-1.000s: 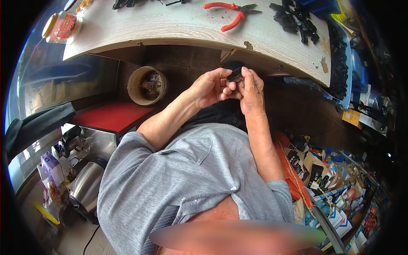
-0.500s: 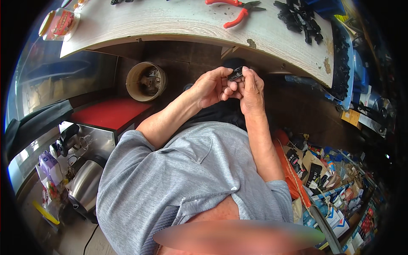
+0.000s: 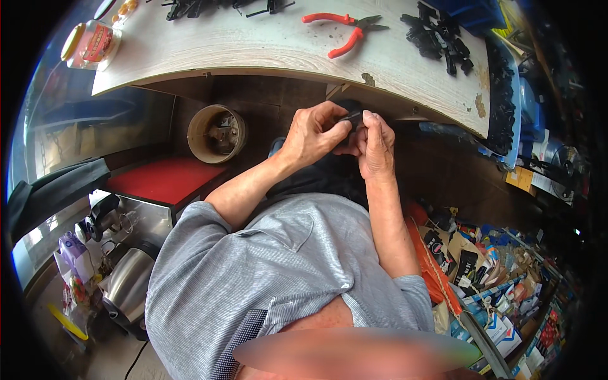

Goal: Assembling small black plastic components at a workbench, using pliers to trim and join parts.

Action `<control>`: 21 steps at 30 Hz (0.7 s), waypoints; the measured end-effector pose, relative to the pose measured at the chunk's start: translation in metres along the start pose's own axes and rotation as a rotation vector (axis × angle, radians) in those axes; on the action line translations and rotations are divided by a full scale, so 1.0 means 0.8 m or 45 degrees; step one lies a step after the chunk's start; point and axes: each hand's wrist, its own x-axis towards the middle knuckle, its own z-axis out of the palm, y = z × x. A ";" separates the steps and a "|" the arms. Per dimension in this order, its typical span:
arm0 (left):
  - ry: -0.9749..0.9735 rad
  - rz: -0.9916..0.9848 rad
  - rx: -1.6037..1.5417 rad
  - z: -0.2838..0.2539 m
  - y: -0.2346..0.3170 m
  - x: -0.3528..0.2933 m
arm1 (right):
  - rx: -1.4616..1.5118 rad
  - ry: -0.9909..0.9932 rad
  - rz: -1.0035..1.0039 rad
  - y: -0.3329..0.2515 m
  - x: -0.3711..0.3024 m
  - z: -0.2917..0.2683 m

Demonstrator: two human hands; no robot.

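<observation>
Just off the table's front edge, a small black plastic part is held between both my hands, mostly hidden by the fingers. My left hand pinches it between thumb and fingers. My right hand grips its other side, the thumb tip pointing up. Farther off on the whitish wooden table lie red-handled pliers, jaws apart. To their right is a pile of similar black parts. More black pieces lie along the far left.
Under the table stands a round bin with debris inside. A clear jar sits at the table's left. A blue tray of black parts is at the right. A red-topped cabinet and a steel kettle are at my left; cluttered boxes lie at lower right.
My left hand has turned over the black part, its thumb now across it, so less of the part shows. The view has shifted slightly, revealing more of the table's far side.
</observation>
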 end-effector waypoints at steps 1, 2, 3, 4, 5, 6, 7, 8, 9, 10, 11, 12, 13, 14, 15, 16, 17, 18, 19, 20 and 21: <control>-0.001 0.012 0.002 0.000 0.006 0.001 | 0.000 -0.003 -0.012 -0.004 -0.001 0.001; 0.018 0.077 0.150 0.000 0.020 0.000 | -0.023 -0.009 0.013 -0.010 -0.002 0.004; 0.039 0.143 0.298 0.000 0.030 0.001 | -0.046 -0.015 0.037 -0.016 -0.004 0.008; 0.060 0.254 0.324 0.001 0.028 0.003 | -0.047 -0.020 0.027 -0.023 -0.006 0.013; 0.063 0.266 0.325 0.002 0.031 0.006 | -0.034 0.000 0.011 -0.032 -0.010 0.019; 0.070 0.399 0.402 0.002 0.036 0.009 | -0.021 0.018 -0.005 -0.040 -0.011 0.023; 0.077 0.532 0.478 0.002 0.041 0.012 | -0.024 0.011 -0.016 -0.041 -0.007 0.018; 0.075 0.546 0.479 0.002 0.049 0.014 | -0.041 -0.020 -0.079 -0.043 -0.003 0.012; 0.015 0.582 0.559 0.001 0.056 0.016 | -0.059 -0.051 -0.143 -0.045 0.000 0.007; -0.045 0.618 0.641 0.001 0.065 0.018 | -0.060 -0.052 -0.159 -0.046 0.001 0.003; -0.042 0.628 0.645 -0.003 0.074 0.021 | -0.002 0.013 -0.154 -0.050 0.001 0.007; 0.080 0.817 0.673 -0.009 0.087 0.023 | 0.053 0.074 -0.143 -0.062 -0.003 0.019; 0.204 1.006 0.699 -0.016 0.100 0.024 | -0.040 0.003 -0.175 -0.083 -0.011 0.024; 0.251 0.944 0.808 -0.025 0.111 0.028 | -0.008 0.013 -0.173 -0.090 -0.008 0.019; 0.366 1.012 0.910 -0.033 0.128 0.038 | 0.024 0.013 -0.167 -0.100 -0.003 0.018; 0.482 1.077 1.011 -0.042 0.140 0.052 | 0.010 0.063 -0.166 -0.111 0.001 0.018; 0.521 1.070 1.131 -0.052 0.138 0.071 | -0.005 0.089 -0.165 -0.123 0.006 0.016; 0.551 0.986 1.241 -0.059 0.136 0.084 | -0.019 0.111 -0.163 -0.137 0.010 0.016; 0.582 0.897 1.349 -0.066 0.133 0.094 | -0.051 0.148 -0.156 -0.151 0.015 0.019; 0.611 0.943 1.415 -0.072 0.130 0.104 | -0.062 0.195 -0.153 -0.164 0.020 0.021; 0.495 0.890 1.427 -0.075 0.134 0.108 | -0.073 0.246 -0.157 -0.178 0.026 0.023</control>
